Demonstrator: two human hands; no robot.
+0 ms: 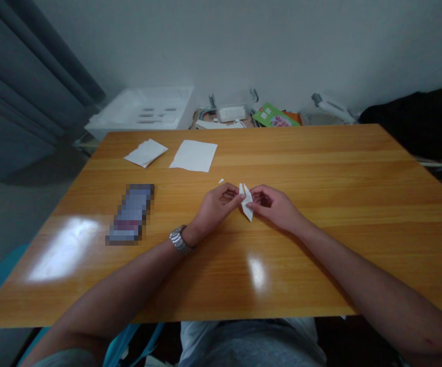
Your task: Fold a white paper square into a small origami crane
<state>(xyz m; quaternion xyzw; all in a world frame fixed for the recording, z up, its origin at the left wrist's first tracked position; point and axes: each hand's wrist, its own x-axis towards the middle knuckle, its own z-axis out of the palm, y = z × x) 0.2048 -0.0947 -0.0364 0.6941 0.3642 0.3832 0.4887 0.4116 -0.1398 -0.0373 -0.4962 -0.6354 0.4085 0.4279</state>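
A small piece of folded white paper (248,203) is held up between my two hands over the middle of the table. Its upper end splits into two points, and its lower end tapers to one. My left hand (221,205), with a metal watch (181,240) on the wrist, pinches the left edge between thumb and fingers. On the opposite edge my right hand (276,206) pinches the paper the same way. Just beyond my left hand lies a tiny white paper scrap (221,181).
A square white sheet (195,156) and a folded white paper stack (146,153) lie farther back on the wooden table (320,168). To the left is a pixelated, phone-shaped object (132,213). Behind the table stand a white plastic bin (140,109) and a green booklet (274,116).
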